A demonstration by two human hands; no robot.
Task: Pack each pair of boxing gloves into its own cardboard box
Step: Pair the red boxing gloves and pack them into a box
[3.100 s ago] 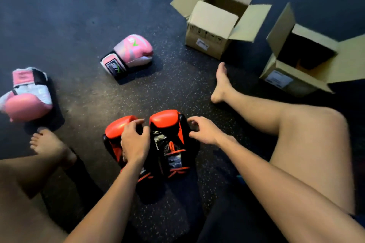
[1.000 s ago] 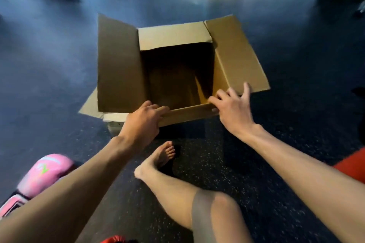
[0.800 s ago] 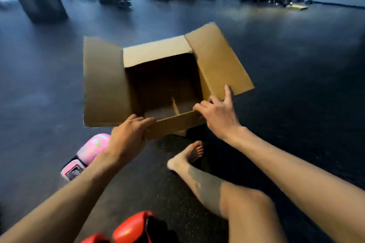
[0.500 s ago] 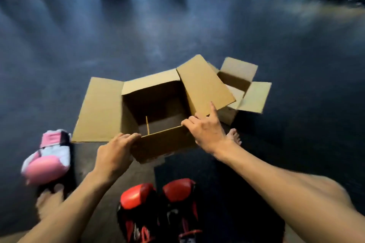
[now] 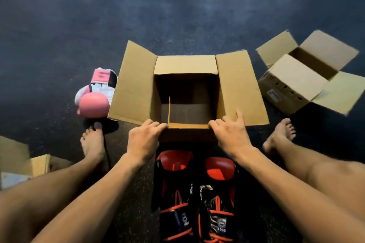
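Cardboard box (image 5: 136, 87): left hand (image 5: 143, 140), right hand (image 5: 232, 136) grip near rim.

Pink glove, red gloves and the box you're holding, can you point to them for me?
pink glove (image 5: 94, 105), head view, on its rounded pink padding.
red gloves (image 5: 174, 161), head view, on the left glove's red top.
held box (image 5: 133, 87), head view, on its open left flap.

Red/black gloves (image 5: 195, 193) side-by-side, just behind open empty box (image 5: 187, 89).
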